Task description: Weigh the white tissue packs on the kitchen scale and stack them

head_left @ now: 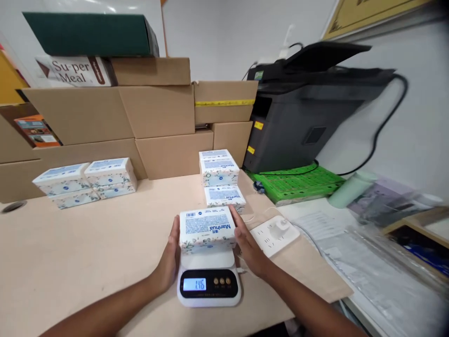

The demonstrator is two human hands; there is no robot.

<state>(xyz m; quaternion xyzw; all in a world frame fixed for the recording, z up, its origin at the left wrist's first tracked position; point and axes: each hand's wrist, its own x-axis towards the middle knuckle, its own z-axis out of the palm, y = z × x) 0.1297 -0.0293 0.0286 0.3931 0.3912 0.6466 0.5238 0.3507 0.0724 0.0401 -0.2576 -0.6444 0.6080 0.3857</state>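
A pack of tissues (206, 227) marked "Manhua" is between my two hands, over the white plate of a digital kitchen scale (210, 299). The lit display appears to read 1.46. My left hand (170, 260) presses against the pack's left side, fingers pointing forward. On the opposite side, my right hand (250, 248) grips it with fingers along the edge. Whether the pack's full weight rests on the plate I cannot tell. Just beyond it stand more tissue packs (220, 171), stacked. Another group of tissue packs (110, 172) sits two high at the back left.
Cardboard boxes (164, 112) form a wall along the table's back. A white power strip (275, 235) with a plug lies right of the scale. Farther right are a dark printer (291, 121), a green crate (298, 182), a pale green bottle (351, 189) and plastic sleeves (372, 267).
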